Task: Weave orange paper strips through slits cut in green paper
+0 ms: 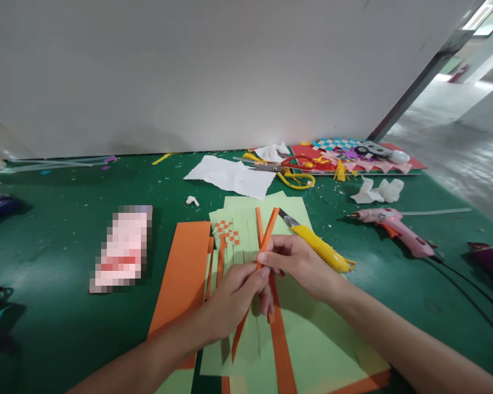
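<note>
My left hand (242, 287) and my right hand (299, 261) meet over the pale green paper sheets (320, 334), both pinching a narrow orange paper strip (270, 230). The strip slants from upper right to lower left, its top standing above my fingertips. Another orange strip end (258, 219) shows just behind it. Below my hands a wider orange strip (280, 350) lies on the green paper, which has slits cut in it. Small orange-and-green woven checks (227, 232) sit left of my fingers. Just beyond my right hand rests a yellow utility knife (324, 246), blade out.
An orange sheet (184, 273) lies at left, with a blurred pink item (123, 251) farther left. Scissors (287, 169) and white paper (230, 174) are at the back. A pink glue gun (398, 227) with a cord lies right. A grey panel (189, 71) rises behind the table.
</note>
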{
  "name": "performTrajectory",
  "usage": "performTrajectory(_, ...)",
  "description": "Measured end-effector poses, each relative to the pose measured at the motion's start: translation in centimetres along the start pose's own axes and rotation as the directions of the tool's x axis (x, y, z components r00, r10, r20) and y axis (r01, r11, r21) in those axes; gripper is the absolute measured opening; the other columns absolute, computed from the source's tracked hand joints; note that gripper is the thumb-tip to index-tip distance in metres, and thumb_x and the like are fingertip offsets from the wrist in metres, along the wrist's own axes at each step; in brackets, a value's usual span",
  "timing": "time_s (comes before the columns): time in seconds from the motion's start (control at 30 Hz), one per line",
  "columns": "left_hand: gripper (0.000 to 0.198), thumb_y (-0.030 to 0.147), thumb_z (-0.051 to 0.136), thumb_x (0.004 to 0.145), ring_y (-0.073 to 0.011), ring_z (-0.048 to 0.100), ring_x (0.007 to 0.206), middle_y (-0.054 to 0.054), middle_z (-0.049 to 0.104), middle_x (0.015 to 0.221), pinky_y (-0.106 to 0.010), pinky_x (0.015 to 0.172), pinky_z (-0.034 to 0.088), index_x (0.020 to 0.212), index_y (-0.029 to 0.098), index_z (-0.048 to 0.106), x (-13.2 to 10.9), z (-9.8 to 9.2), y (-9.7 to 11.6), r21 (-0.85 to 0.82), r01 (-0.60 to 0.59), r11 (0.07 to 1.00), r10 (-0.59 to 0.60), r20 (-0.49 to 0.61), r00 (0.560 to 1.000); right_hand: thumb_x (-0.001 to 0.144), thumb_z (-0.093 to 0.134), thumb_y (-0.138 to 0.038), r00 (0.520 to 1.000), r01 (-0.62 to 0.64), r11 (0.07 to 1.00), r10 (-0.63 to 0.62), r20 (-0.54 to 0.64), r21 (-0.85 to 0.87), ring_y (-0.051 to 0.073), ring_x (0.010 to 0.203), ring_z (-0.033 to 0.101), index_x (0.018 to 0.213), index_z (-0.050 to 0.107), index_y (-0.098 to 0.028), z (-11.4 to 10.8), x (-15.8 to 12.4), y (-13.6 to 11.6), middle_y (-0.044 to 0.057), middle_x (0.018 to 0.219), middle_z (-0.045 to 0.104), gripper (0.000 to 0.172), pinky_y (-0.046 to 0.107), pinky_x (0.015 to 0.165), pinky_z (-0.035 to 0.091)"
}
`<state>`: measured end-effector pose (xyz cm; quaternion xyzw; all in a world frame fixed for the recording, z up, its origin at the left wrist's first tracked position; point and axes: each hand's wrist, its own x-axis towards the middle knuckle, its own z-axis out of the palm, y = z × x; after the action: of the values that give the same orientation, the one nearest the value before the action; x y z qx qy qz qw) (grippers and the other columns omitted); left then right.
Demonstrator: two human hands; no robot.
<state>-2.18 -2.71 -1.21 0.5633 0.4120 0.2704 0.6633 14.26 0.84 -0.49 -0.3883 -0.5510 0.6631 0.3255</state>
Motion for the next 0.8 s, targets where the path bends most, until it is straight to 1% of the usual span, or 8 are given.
performTrajectory(0.33, 0.043, 0.03, 0.031, 0.099, -0.0131, 0.06, 0.06, 0.003, 0.057, 0.055, -0.025, 0.064, 0.043, 0.063, 0.018, 0.05, -0.05, 0.01, -0.36, -0.035, -0.004, 0.999, 0.004, -0.002, 1.0, 0.081, 0.067, -0.038, 1.0, -0.009, 1.0, 0.009, -0.007, 0.006, 0.01, 0.056, 0.043, 0.068, 0.059, -0.017, 0.05, 0.0, 0.06, -0.003, 0.059, 0.051, 0.027, 0.023, 0.053, 0.033)
performTrajectory(0.53, 0.039, 0.031, 0.032, 0.099, -0.0138, 0.061, 0.06, 0.003, 0.055, 0.054, -0.026, 0.064, 0.044, 0.064, 0.02, 0.045, 0.02, 0.01, -0.27, -0.062, -0.002, 0.998, 0.002, 0.001, 1.0, 0.082, 0.066, -0.038, 1.0, 0.002, 1.0, -0.002, -0.003, -0.011, 0.01, 0.056, 0.042, 0.069, 0.06, -0.017, -0.09, -0.03, 0.06, -0.004, 0.06, 0.051, 0.026, 0.024, 0.053, 0.031)
performTrajectory(0.8, 0.037, 0.031, 0.032, 0.099, -0.0136, 0.059, 0.058, 0.004, 0.054, 0.054, -0.026, 0.062, 0.043, 0.065, 0.021, 0.041, -0.11, 0.04, 0.21, -0.046, -0.004, 0.999, 0.004, 0.003, 1.0, 0.084, 0.064, -0.038, 1.0, 0.021, 1.0, -0.022, -0.015, -0.014, 0.009, 0.053, 0.039, 0.067, 0.057, -0.018, -0.36, -0.09, -0.42, -0.005, 0.054, 0.046, 0.027, 0.024, 0.053, 0.029)
